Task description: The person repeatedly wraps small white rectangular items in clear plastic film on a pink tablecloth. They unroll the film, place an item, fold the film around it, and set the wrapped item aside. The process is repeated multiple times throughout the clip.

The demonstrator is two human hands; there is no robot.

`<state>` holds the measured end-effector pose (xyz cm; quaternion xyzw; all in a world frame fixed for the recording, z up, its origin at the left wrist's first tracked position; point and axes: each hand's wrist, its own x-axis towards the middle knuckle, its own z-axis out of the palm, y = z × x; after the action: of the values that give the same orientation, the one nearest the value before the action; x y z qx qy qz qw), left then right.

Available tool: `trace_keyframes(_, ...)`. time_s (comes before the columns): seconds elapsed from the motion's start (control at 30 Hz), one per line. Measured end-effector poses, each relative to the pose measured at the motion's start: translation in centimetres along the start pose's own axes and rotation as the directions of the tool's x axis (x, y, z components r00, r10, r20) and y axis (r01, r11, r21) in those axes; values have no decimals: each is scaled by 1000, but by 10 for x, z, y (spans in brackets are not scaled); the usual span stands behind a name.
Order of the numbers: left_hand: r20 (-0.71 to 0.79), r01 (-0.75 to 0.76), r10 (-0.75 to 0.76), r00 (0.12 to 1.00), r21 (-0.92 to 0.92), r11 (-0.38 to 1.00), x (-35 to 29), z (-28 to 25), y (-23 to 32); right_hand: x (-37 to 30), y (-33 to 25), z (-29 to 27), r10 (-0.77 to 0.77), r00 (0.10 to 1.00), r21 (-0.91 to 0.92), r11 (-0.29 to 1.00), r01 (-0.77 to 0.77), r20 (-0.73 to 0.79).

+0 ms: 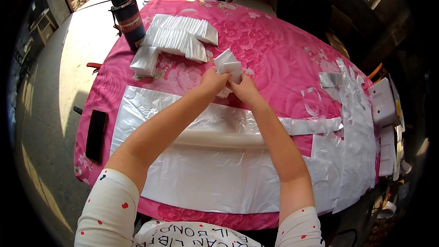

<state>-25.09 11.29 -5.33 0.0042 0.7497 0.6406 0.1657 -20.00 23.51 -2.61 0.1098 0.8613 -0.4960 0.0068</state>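
Observation:
My left hand (214, 80) and my right hand (247, 90) meet above the middle of the table, fingers closed on a folded white plastic sheet (230, 67). Its folded corners stick up beyond my fingertips. Nearer to me, a wide white plastic sheet (201, 178) lies flat. A long pale roll or tube (219, 140) rests across it, passing under my right forearm. Far left of my hands stand rows of folded white plastic pieces (176, 42), with a smaller stack (145, 61) beside them.
A dark lidded bottle (130, 20) stands at the far left. A black phone (96, 136) lies near the left edge of the pink flowered tablecloth (270, 45). Loose white plastic (359, 142) and a strip (313, 126) cover the right side, beside white containers (383, 103).

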Motion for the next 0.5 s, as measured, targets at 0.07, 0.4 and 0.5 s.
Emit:
trace_keyframes(0.07,48,-188,192,980,-79,979,-22,7,9,-9,10,0,-21,991,229,972,52,-135)
trace_keyframes(0.4,112,-686,699,706,-138,714,-229,-49,-5,-213,-41,9,-368,928,410,838,359,-61)
trace_keyframes(0.5,178,-791,778,603,6,611,-255,-60,-47,-242,-27,16,-527,849,-26,850,527,-44)
